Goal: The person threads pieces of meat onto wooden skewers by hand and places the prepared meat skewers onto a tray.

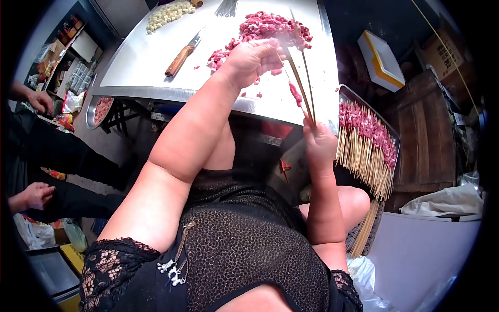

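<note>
My right hand (319,143) is closed around several thin bamboo skewers (306,88) at the table's right edge. One skewer carries red meat pieces (295,94) just above my fingers. My left hand (255,58) is beside the upper ends of the skewers, over the front of the raw meat pile (273,27). Its fingers look apart and partly stretched, slightly smeared; I cannot make out anything in them. Small meat scraps lie on the white table (150,65) below it.
A wooden-handled knife (183,58) and pale chunks (169,15) lie on the table. To the right, a tray (397,151) holds many loaded skewers. A white-yellow box (381,60) stands beyond. At left are another person's hands (39,196) and a meat bowl (99,112).
</note>
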Available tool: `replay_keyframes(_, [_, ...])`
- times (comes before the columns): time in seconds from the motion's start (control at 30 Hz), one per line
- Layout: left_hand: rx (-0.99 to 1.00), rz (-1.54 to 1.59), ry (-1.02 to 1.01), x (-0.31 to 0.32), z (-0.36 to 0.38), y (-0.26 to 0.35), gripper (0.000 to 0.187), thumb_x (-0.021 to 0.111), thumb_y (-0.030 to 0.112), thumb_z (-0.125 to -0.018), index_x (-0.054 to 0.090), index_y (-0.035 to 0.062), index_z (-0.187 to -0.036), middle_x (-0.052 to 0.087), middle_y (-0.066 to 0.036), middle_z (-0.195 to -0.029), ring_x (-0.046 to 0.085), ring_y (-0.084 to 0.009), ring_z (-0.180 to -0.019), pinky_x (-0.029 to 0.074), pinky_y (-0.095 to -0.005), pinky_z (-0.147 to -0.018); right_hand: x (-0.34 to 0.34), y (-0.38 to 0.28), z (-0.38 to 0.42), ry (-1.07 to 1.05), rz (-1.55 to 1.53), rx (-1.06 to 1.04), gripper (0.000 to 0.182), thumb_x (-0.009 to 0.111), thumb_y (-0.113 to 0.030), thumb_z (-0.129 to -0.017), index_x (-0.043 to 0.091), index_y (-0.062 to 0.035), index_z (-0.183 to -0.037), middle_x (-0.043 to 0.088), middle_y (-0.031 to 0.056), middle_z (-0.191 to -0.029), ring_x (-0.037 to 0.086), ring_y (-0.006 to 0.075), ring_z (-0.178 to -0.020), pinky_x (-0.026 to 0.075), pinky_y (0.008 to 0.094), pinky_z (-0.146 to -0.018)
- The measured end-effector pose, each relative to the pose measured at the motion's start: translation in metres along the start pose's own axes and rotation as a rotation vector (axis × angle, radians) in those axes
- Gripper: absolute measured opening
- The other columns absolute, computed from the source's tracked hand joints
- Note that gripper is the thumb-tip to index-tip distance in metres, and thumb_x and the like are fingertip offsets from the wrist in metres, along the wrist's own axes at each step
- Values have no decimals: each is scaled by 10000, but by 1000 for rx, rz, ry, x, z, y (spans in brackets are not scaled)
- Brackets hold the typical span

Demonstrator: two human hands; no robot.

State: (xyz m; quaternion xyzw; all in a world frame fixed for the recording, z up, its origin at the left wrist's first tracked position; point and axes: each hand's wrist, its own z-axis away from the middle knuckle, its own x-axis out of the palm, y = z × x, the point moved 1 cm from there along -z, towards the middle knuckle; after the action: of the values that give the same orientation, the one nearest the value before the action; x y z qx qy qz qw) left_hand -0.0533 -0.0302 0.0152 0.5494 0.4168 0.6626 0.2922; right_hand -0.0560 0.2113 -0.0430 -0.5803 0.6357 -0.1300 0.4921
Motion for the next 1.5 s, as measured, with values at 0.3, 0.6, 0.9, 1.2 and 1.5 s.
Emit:
replay_keyframes(0.3, [244,129,292,-17,-10,6,193,420,138,-963,516,-28,-987,610,-185,-1009,630,-256,-927,525,-376,-872,-1,-12,0,-85,-268,200,206,591,-97,-877,657,-33,-1061,505,-50,-638,416,21,-573,363,188,-521])
replay_keyframes(0.6, [206,120,161,6,-2,3,270,465,246,-952,538,-7,-1013,622,-188,-1008,620,-260,-961,501,-383,-899,8,3,-1,-118,-451,329,207,591,-100,-879,654,-23,-1061,520,-60,-691,436,19,-601,371,180,-543])
replay_keyframes(0.9, [224,48,190,1,-5,4,274,426,242,-964,548,-3,-984,626,-175,-958,626,-261,-910,505,-384,-887,13,0,-5,-187,-437,391,223,565,-123,-893,639,-7,-1069,507,-56,-674,427,21,-588,357,184,-528])
replay_keyframes(1.2, [146,85,212,1,-4,1,220,400,137,-951,512,-26,-1047,621,-149,-886,632,-275,-851,540,-455,-797,10,-5,-9,-191,-409,339,213,560,-97,-894,632,11,-1063,502,-78,-712,424,2,-609,339,152,-543])
replay_keyframes(1.5, [175,102,106,15,1,-1,208,398,173,-962,510,6,-1016,620,-135,-893,632,-280,-860,523,-401,-807,17,-10,-6,-195,-674,455,206,555,-77,-896,619,-9,-1081,464,-83,-644,364,1,-514,268,152,-462])
